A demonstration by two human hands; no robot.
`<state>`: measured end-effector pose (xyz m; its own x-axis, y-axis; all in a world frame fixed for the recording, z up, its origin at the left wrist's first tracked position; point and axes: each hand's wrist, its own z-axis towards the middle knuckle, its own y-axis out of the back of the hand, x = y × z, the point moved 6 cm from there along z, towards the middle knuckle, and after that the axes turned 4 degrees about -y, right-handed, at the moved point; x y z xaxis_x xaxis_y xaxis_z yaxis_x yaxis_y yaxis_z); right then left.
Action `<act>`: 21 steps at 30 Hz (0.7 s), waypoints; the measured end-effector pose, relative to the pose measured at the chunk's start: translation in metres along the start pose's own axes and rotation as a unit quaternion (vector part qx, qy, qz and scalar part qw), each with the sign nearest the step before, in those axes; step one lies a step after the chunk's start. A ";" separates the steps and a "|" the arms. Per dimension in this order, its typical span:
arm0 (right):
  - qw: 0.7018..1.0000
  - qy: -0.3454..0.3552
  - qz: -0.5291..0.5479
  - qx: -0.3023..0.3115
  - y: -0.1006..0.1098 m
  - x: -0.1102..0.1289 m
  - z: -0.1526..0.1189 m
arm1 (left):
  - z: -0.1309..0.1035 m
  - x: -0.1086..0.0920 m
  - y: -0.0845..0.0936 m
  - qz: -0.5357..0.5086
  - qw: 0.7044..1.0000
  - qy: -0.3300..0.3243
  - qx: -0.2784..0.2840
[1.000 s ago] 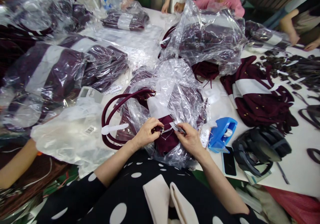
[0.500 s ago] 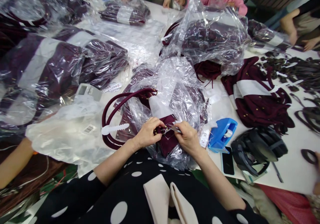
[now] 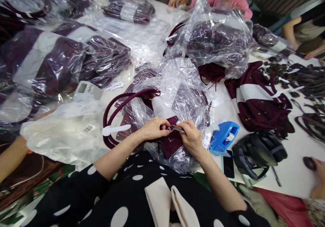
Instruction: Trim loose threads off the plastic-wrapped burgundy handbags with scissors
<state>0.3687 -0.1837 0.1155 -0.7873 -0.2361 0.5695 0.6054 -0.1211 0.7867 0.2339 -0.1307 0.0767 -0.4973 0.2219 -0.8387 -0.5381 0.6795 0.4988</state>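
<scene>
A maroon bag (image 3: 171, 142) lies half inside a clear plastic sleeve (image 3: 177, 85) at the table's near edge, its long maroon handles (image 3: 111, 108) looping out to the left. My left hand (image 3: 153, 129) pinches a small metal ring on the bag's flap. My right hand (image 3: 191, 137) holds a small metal clip (image 3: 177, 129) against that ring, fingertips of both hands nearly touching. A white plastic tag strip (image 3: 115, 129) lies beside the handles.
Bagged maroon bags (image 3: 63, 58) pile up on the left and at the back. A blue tape dispenser (image 3: 224, 137), a phone (image 3: 228, 166) and black straps (image 3: 256, 151) sit to my right. Unbagged maroon bags (image 3: 256, 98) lie further right. Other people's hands show at the far edge and the right corner.
My two hands have drawn closer together over the bag's flap, the clip now at the ring. A person's hand has come in at the lower right corner.
</scene>
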 end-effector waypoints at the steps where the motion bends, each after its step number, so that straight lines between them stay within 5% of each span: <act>1: 1.000 -0.014 0.014 0.002 0.002 -0.003 -0.003 | 0.002 0.001 -0.001 -0.003 0.999 0.022 0.023; 5: 0.995 -0.057 0.039 0.065 0.007 -0.001 -0.022 | 0.012 -0.003 0.001 0.052 0.994 0.098 0.002; 10: 0.988 -0.062 -0.053 0.130 0.015 0.010 -0.042 | 0.020 -0.015 -0.001 0.115 0.988 0.092 -0.046; 17: 0.974 -0.049 -0.115 0.188 0.016 0.019 -0.034 | 0.017 -0.003 -0.003 -0.170 0.976 0.133 -0.042; 21: 0.967 -0.043 -0.129 0.216 0.014 0.019 -0.026 | 0.012 -0.004 -0.001 -0.170 0.978 0.113 -0.047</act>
<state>0.3655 -0.2152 0.1314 -0.9234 -0.1687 0.3447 0.2973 0.2534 0.9205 0.2442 -0.1238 0.0773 -0.4102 -0.1726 -0.8955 -0.7534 0.6175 0.2261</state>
